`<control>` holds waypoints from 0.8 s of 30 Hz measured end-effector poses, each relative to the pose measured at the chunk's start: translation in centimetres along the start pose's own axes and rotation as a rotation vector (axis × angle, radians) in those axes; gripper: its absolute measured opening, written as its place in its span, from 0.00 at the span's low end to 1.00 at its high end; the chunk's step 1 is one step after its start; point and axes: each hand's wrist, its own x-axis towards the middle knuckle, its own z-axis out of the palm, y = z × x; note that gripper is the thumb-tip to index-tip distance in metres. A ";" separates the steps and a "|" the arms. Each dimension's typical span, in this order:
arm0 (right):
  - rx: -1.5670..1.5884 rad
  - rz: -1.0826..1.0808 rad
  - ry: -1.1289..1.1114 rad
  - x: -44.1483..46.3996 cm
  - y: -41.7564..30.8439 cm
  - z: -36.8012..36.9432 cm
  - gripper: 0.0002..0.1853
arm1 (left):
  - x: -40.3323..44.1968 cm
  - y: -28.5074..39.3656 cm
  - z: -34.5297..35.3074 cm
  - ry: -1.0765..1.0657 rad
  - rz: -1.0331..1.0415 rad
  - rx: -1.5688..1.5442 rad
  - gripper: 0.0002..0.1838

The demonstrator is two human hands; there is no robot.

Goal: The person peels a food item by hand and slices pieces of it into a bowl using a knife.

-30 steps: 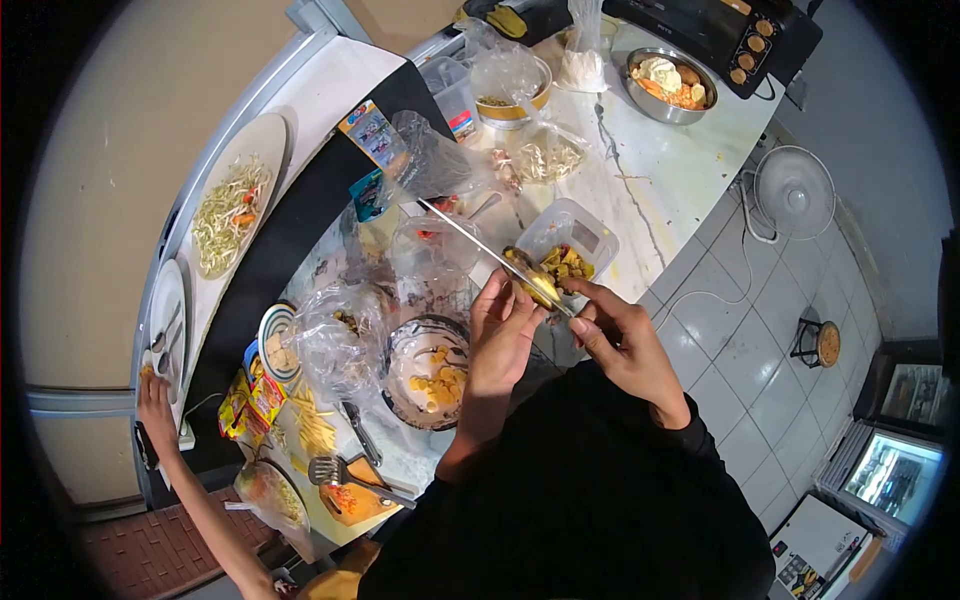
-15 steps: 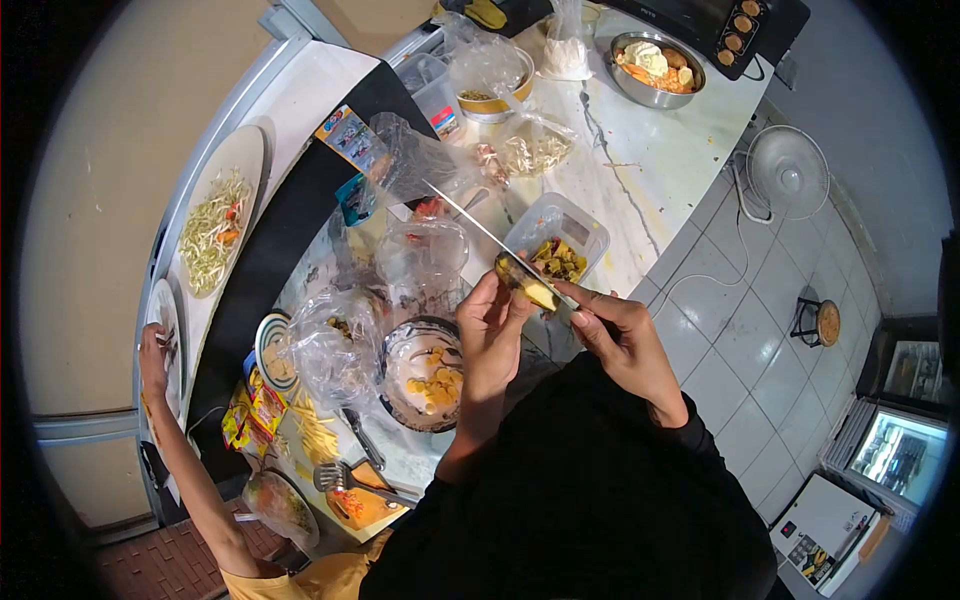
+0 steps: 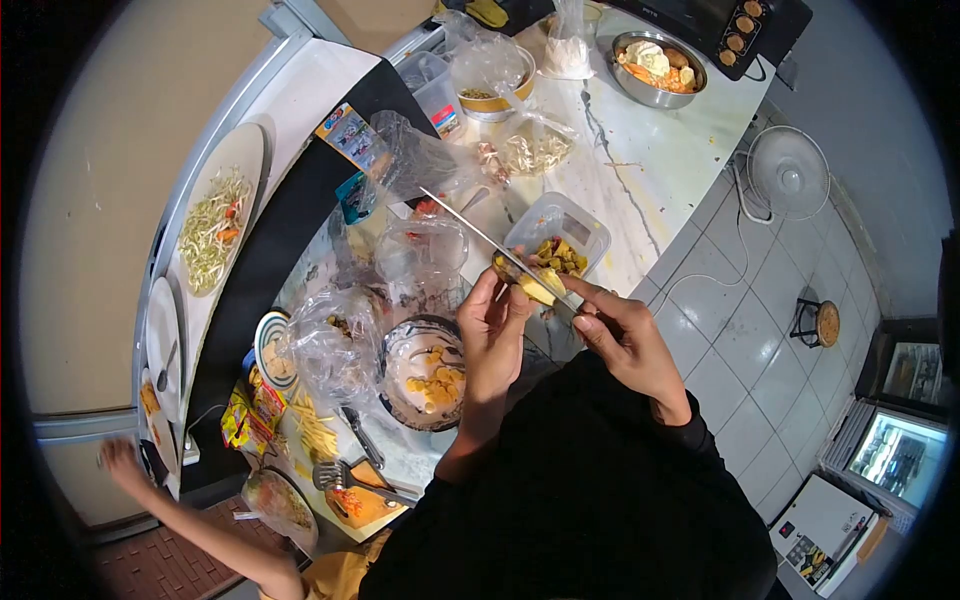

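My left hand point(image 3: 492, 335) is closed around a yellow-fleshed piece point(image 3: 541, 288) with dark skin, of a kind I cannot make out. The handle end of a long-bladed knife point(image 3: 468, 226) is in my right hand point(image 3: 628, 335), and the blade lies across the piece, pointing up and left. Just beyond both hands sits a clear plastic container point(image 3: 600, 238) with cut yellow, dark-skinned pieces point(image 3: 562, 256) inside. To the left of my left hand is a bowl point(image 3: 398, 405) of whitish batter with yellow pieces in it.
Plastic bags point(image 3: 335, 345), a spatula point(image 3: 332, 476) and an orange board point(image 3: 362, 505) lie at the left. A steel bowl point(image 3: 664, 97) of food stands at the back. Another person's arm point(image 3: 205, 530) reaches in at lower left, near plates point(image 3: 164, 300) on a ledge.
The knife has tilted slightly over the yellow piece while my hands stay nearly in place. The other person's hand has moved down and left, away from the plate on the ledge.
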 end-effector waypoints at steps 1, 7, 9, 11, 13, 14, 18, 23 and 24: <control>0.000 0.000 0.001 0.0 0.2 0.1 0.19 | 0.0 -0.1 -0.1 0.002 -0.003 -0.025 0.23; 0.130 0.095 0.050 -0.2 0.4 0.3 0.17 | 0.0 -0.4 -0.5 -0.055 -0.018 -0.075 0.23; 0.191 0.116 0.059 -0.1 0.2 0.2 0.16 | 0.1 -0.4 -0.4 -0.066 -0.029 -0.092 0.23; 0.232 0.141 0.056 0.0 0.3 -0.1 0.16 | 0.1 -0.2 -0.1 -0.081 -0.060 -0.159 0.23; 0.272 0.164 0.053 0.1 0.3 -0.4 0.16 | 0.2 -0.4 -0.4 -0.104 -0.072 -0.172 0.24; 0.282 0.166 0.048 0.1 0.3 -0.5 0.16 | 0.2 -0.4 -0.5 -0.124 -0.086 -0.184 0.26; 0.338 0.225 0.029 0.2 -0.6 -0.5 0.16 | 0.2 0.0 -0.4 -0.146 -0.117 -0.240 0.28; 0.266 0.154 0.034 0.3 -0.4 0.0 0.16 | 0.1 0.4 -0.3 -0.142 -0.178 -0.396 0.30; 0.249 0.141 0.025 0.3 -0.3 0.0 0.16 | 0.0 0.2 -0.4 -0.143 -0.175 -0.396 0.30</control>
